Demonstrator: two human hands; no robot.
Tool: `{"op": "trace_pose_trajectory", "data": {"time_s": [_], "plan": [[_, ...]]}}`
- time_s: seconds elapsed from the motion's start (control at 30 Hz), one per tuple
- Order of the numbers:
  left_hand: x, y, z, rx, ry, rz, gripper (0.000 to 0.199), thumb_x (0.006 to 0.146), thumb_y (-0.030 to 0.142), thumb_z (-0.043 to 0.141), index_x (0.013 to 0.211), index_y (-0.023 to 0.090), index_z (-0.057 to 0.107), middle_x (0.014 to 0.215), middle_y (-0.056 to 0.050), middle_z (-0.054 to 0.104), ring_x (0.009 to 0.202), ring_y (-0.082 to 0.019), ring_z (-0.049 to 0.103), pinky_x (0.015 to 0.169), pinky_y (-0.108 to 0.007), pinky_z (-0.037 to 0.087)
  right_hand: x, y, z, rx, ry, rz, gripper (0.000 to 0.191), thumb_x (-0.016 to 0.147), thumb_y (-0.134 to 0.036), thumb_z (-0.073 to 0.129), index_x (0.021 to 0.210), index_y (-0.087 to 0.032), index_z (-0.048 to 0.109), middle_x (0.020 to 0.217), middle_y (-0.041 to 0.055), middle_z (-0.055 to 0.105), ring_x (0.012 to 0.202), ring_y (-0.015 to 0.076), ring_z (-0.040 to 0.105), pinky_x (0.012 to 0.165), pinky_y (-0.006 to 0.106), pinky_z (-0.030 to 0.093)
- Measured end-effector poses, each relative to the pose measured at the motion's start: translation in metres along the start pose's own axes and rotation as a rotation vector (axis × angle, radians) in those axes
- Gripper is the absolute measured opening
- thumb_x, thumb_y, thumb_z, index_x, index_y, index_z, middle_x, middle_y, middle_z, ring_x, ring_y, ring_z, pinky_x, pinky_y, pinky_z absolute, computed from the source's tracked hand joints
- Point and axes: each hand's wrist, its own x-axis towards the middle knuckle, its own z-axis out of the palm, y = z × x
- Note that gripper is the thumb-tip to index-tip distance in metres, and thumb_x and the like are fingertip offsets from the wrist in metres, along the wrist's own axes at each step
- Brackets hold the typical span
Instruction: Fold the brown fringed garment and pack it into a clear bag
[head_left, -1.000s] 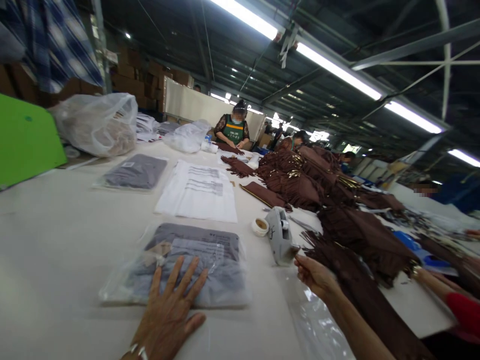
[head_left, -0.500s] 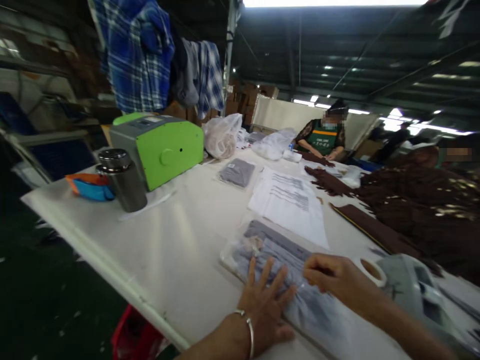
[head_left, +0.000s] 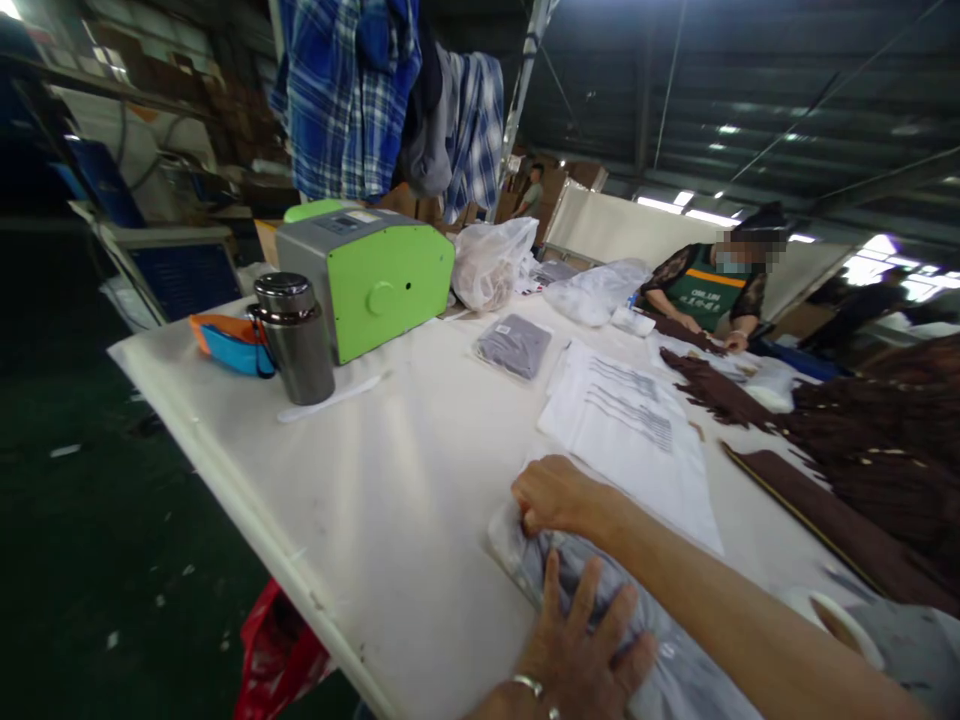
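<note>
A grey garment in a clear plastic bag (head_left: 686,668) lies flat near me on the white table. My left hand (head_left: 581,640), with a bracelet at its wrist, rests palm down on the bag with the fingers spread. At the bag's far end my right hand (head_left: 559,497) is closed in a fist against the plastic. What its fingers hold, if anything, is hidden. The right forearm crosses over the bag and covers part of it. Just beyond lie white printed sheets (head_left: 630,425).
A green and grey machine (head_left: 394,290), a steel flask (head_left: 300,345) and an orange-blue pouch (head_left: 232,345) stand at left. Another bagged garment (head_left: 514,346) lies farther back. At right are a tape roll (head_left: 847,625) and brown fabric (head_left: 847,510). A co-worker (head_left: 709,285) handles brown cloth across the table.
My right fist has moved from the bag's right side to its far end. My left hand stays spread on the bag. The view has turned a little left.
</note>
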Motion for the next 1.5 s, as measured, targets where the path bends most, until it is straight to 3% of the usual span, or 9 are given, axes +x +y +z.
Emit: {"op": "trace_pose_trajectory", "data": {"time_s": [0.13,0.33,0.43,0.6,0.8,0.97,1.1,1.27,1.5], "plan": [[0.004,0.003,-0.001,-0.005,-0.005,-0.022,0.043,0.091,0.046,0.045,0.132,0.032,0.045,0.147,-0.006,0.04,0.131,-0.044,0.03,0.099,-0.071,0.021,0.008,0.023,0.019,-0.04,0.113,-0.028,0.057,0.054,-0.056,0.08,0.092,-0.016,0.067,0.097,0.013,0.068,0.097,0.0313,0.058,0.088,0.04,0.039],[0.004,-0.001,-0.009,-0.033,-0.029,-0.026,0.049,0.091,0.05,0.044,0.137,0.032,0.04,0.151,-0.006,0.032,0.133,-0.043,0.026,0.1,-0.069,0.022,-0.013,0.067,0.035,0.038,0.366,0.192,0.053,0.071,-0.053,0.07,0.11,-0.019,0.062,0.113,0.0119,0.063,0.108,0.031,0.054,0.092,0.044,0.037],[0.003,-0.001,-0.007,-0.099,-0.09,-0.027,0.051,0.091,0.049,0.045,0.138,0.032,0.038,0.153,-0.005,0.029,0.136,-0.042,0.021,0.099,-0.07,0.026,-0.031,0.061,0.046,0.143,0.485,0.354,0.06,0.087,-0.05,0.051,0.135,-0.015,0.044,0.136,0.0169,0.05,0.124,0.0306,0.045,0.099,0.046,0.036],[0.001,-0.004,-0.001,-0.273,-0.223,-0.053,0.073,0.085,0.052,0.053,0.147,0.035,0.018,0.157,-0.006,0.016,0.139,-0.044,0.016,0.099,-0.075,0.027,-0.034,0.023,0.081,0.397,0.424,0.302,0.071,0.088,-0.061,0.043,0.144,-0.017,0.036,0.153,0.0112,0.03,0.142,0.0299,0.02,0.115,0.048,0.019],[0.004,-0.015,0.003,-0.325,-0.294,0.008,0.093,0.078,0.067,0.056,0.148,0.035,0.005,0.155,-0.012,0.019,0.135,-0.05,0.024,0.093,-0.082,0.028,-0.03,0.025,0.08,0.472,0.535,0.373,0.067,0.088,-0.059,0.046,0.141,-0.017,0.041,0.15,0.0125,0.036,0.139,0.0289,0.028,0.115,0.046,0.021],[0.011,-0.033,-0.038,-0.307,-0.226,-0.038,0.092,0.078,0.073,0.051,0.149,0.033,0.008,0.155,-0.012,0.02,0.136,-0.043,0.029,0.098,-0.069,0.037,-0.095,0.036,0.092,0.54,0.76,0.549,0.057,0.097,-0.046,0.027,0.141,-0.011,0.037,0.146,0.0146,0.041,0.137,0.0229,0.034,0.115,0.042,0.026],[0.023,-0.077,-0.072,-0.166,-0.287,-0.262,0.072,0.087,0.063,0.046,0.148,0.031,0.021,0.157,-0.008,0.016,0.143,-0.035,0.013,0.112,-0.063,0.019,-0.162,0.04,0.129,0.654,0.944,0.735,0.058,0.094,-0.052,0.027,0.139,-0.016,0.039,0.143,0.0117,0.045,0.135,0.0251,0.038,0.114,0.046,0.029],[0.028,-0.119,-0.063,-0.222,-0.654,-0.448,0.065,0.094,0.062,0.023,0.148,0.026,0.021,0.155,-0.009,0.021,0.144,-0.028,0.015,0.114,-0.058,0.015,-0.167,0.026,0.154,0.522,0.793,0.712,0.063,0.094,-0.054,0.029,0.144,-0.015,0.035,0.151,0.0108,0.034,0.142,0.0258,0.024,0.117,0.05,0.018],[0.022,-0.122,-0.055,-0.251,-0.686,-0.428,0.053,0.099,0.047,0.017,0.149,0.027,0.018,0.156,-0.006,0.019,0.144,-0.023,0.012,0.116,-0.054,0.011,-0.139,0.029,0.166,0.448,0.603,0.634,0.064,0.094,-0.06,0.027,0.146,-0.023,0.034,0.153,0.006,0.031,0.143,0.0242,0.02,0.117,0.05,0.015]]}}
